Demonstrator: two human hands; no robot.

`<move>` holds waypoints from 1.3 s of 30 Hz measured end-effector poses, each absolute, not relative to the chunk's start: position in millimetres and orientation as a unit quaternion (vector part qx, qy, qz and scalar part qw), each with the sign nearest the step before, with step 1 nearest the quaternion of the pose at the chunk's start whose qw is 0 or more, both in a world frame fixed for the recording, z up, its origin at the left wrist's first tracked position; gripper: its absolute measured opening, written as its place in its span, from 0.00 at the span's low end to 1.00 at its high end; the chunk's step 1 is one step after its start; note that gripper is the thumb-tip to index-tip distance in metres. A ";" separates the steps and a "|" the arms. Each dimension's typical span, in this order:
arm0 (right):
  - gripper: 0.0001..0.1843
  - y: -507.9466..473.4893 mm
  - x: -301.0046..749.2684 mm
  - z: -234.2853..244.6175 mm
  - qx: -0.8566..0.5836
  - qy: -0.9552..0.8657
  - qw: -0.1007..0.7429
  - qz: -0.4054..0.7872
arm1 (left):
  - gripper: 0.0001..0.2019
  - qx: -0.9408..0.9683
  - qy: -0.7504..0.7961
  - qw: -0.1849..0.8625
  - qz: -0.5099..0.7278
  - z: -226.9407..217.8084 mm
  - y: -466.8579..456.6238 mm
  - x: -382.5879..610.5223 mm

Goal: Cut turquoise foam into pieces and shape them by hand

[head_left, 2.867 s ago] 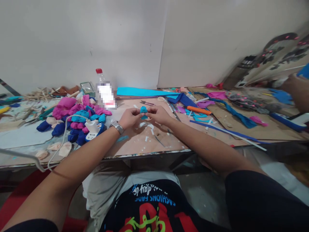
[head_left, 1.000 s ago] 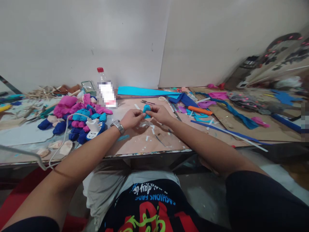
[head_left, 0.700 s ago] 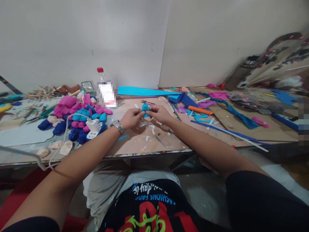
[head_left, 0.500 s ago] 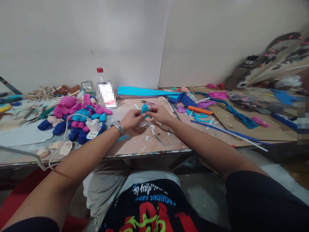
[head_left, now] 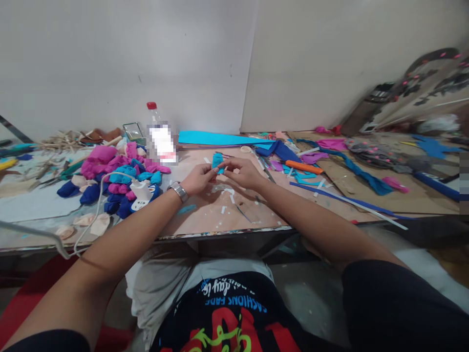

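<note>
My left hand (head_left: pixel 199 178) and my right hand (head_left: pixel 242 172) meet over the middle of the worktable (head_left: pixel 205 215). Both pinch a small turquoise crepe-paper piece (head_left: pixel 217 161) that stands up between the fingertips. A metal watch sits on my left wrist. White paper scraps (head_left: pixel 227 193) lie on the table under my hands.
A heap of pink, blue and turquoise paper flowers (head_left: pixel 117 176) and a white power strip (head_left: pixel 141 195) lie at the left. A bottle (head_left: pixel 157 134) stands behind. Small snips (head_left: pixel 225 156), a turquoise sheet (head_left: pixel 216 139), an orange cutter (head_left: pixel 302 167) and paper strips lie at the back and right.
The turquoise piece has been turned and lifted a little between my fingertips; it now stands taller and flatter. My right fingers have loosened slightly. A blurred person at far right has left the view.
</note>
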State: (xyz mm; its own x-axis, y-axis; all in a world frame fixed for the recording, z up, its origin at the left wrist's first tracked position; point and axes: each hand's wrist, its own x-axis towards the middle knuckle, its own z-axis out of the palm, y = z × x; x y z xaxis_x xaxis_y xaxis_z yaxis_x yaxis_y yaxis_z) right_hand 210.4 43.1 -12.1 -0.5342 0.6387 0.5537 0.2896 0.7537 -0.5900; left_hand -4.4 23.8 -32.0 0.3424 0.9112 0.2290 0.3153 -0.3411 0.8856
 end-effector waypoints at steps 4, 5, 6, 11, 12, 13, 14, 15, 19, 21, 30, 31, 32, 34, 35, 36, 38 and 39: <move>0.11 43.0 212.3 -11.4 -0.276 -0.855 0.391 0.201 | 0.28 0.723 0.429 0.387 0.379 -34.3 24.7 -4.1; 0.11 43.1 212.4 -11.4 -0.274 -0.855 0.390 0.202 | 0.28 0.723 0.430 0.389 0.376 -35.1 25.0 -4.1; 0.12 43.2 212.4 -11.5 -0.273 -0.855 0.391 0.203 | 0.28 0.722 0.430 0.390 0.375 -35.7 25.1 -4.1; 0.11 42.7 211.0 -11.3 -0.278 -0.848 0.400 0.210 | 0.25 0.726 0.434 0.381 0.374 -35.2 23.4 -4.5; 0.11 42.3 210.6 -11.2 -0.280 -0.846 0.401 0.211 | 0.25 0.727 0.432 0.378 0.376 -34.7 23.0 -4.5; 0.11 41.6 210.2 -11.2 -0.283 -0.844 0.403 0.212 | 0.25 0.730 0.429 0.375 0.378 -34.1 22.7 -4.5; 0.11 40.8 209.8 -11.2 -0.287 -0.842 0.405 0.213 | 0.25 0.732 0.426 0.371 0.382 -33.7 22.5 -4.4; 0.11 40.0 209.3 -11.2 -0.291 -0.839 0.407 0.214 | 0.25 0.733 0.423 0.368 0.386 -33.4 22.4 -4.1; 0.11 36.8 207.3 -11.0 -0.307 -0.825 0.420 0.222 | 0.26 0.721 0.422 0.374 0.403 -33.0 22.3 -2.2; 0.10 36.0 206.4 -10.7 -0.310 -0.821 0.425 0.221 | 0.26 0.718 0.416 0.381 0.407 -32.9 21.8 -1.4; 0.07 34.0 203.8 -11.4 -0.288 -0.826 0.435 0.215 | 0.25 0.720 0.406 0.397 0.400 -30.5 18.4 1.1; 0.07 34.1 203.8 -11.6 -0.286 -0.829 0.432 0.212 | 0.25 0.721 0.404 0.400 0.398 -30.3 18.2 1.5; 0.08 34.3 204.0 -11.8 -0.284 -0.832 0.429 0.207 | 0.26 0.722 0.401 0.401 0.396 -30.1 18.2 1.8; 0.09 35.3 204.7 -12.1 -0.282 -0.839 0.422 0.196 | 0.26 0.727 0.398 0.398 0.393 -30.3 18.3 2.1; 0.09 36.0 205.0 -12.2 -0.280 -0.843 0.418 0.193 | 0.26 0.729 0.398 0.396 0.391 -30.6 18.4 2.1; 0.10 36.7 205.4 -12.3 -0.277 -0.846 0.415 0.190 | 0.26 0.731 0.399 0.393 0.390 -31.0 18.5 2.1; 0.11 37.7 205.7 -12.7 -0.274 -0.847 0.415 0.189 | 0.25 0.731 0.404 0.389 0.390 -31.8 18.8 1.9; 0.11 37.9 205.6 -13.0 -0.275 -0.845 0.418 0.189 | 0.24 0.731 0.405 0.387 0.390 -32.1 18.9 1.8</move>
State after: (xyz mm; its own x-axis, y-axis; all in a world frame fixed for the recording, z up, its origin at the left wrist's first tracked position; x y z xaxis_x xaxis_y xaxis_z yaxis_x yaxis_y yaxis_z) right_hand 205.6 37.9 -13.0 -0.5001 0.6218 0.6027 0.3065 0.7781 -0.5483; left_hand 1.8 18.9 -32.1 0.3679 0.8937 0.2570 0.2888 -0.3725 0.8819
